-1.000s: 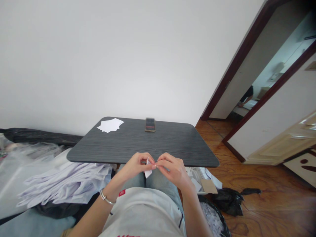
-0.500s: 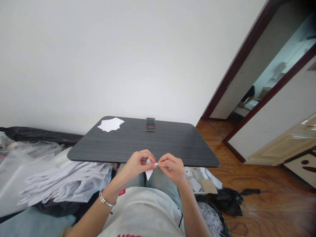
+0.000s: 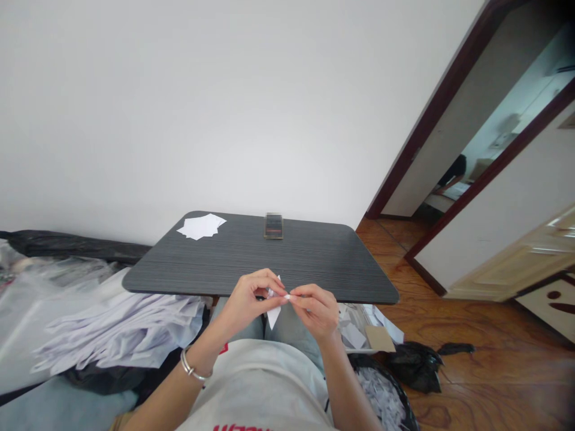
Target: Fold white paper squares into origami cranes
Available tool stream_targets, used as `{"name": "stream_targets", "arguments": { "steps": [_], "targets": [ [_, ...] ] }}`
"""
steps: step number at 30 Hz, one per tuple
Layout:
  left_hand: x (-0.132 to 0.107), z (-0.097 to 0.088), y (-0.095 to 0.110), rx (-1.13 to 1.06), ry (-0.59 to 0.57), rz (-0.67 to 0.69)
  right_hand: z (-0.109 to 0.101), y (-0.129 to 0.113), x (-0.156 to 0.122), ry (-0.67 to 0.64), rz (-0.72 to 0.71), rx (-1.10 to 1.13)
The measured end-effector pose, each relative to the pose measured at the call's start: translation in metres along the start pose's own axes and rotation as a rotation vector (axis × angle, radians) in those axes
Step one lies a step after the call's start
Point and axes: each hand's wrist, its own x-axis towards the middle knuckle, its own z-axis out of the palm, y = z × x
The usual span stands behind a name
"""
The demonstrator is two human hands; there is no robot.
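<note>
Over my lap, just in front of the dark table (image 3: 287,260), both hands meet at a small white piece of folded paper (image 3: 273,316). My left hand (image 3: 256,294) pinches it between thumb and fingers; pointed ends of the paper stick out above and below the grip. From the other side, my right hand (image 3: 317,308) is closed with thumb and forefinger pressed on the paper's small tip. The folds inside the left fingers are hidden. A loose pile of white paper pieces (image 3: 200,227) lies at the table's far left corner.
A small dark framed card or device (image 3: 274,225) lies at the table's back edge. White cloth (image 3: 130,329) is heaped at left. Right of my legs are a box of papers (image 3: 359,335), a black bag of paper scraps (image 3: 381,398) and another black bag (image 3: 415,365). A person (image 3: 451,173) shows through the doorway.
The paper has turned slightly in my left fingers, so a point now shows above them. My right hand has shifted a little right and down, its fingertips still at the paper.
</note>
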Motion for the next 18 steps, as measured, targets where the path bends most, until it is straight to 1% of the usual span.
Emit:
{"name": "stream_targets", "arguments": {
  "steps": [4, 9, 14, 18],
  "targets": [
    [0.0000, 0.0003, 0.0000, -0.034, -0.002, 0.009, -0.0006, -0.0028, 0.0019, 0.003, -0.023, -0.018],
    [-0.0001, 0.0021, -0.0009, -0.065, 0.037, 0.033, 0.0003, -0.0041, 0.0010, 0.006, -0.024, -0.014],
    [-0.0006, 0.0051, -0.0002, -0.112, 0.055, 0.069, 0.0045, -0.0062, -0.0054, 0.074, 0.074, 0.056],
    [-0.0008, 0.0065, -0.0002, -0.124, 0.070, 0.084, 0.0059, -0.0106, -0.0046, 0.109, 0.153, 0.128]
  ]
}}
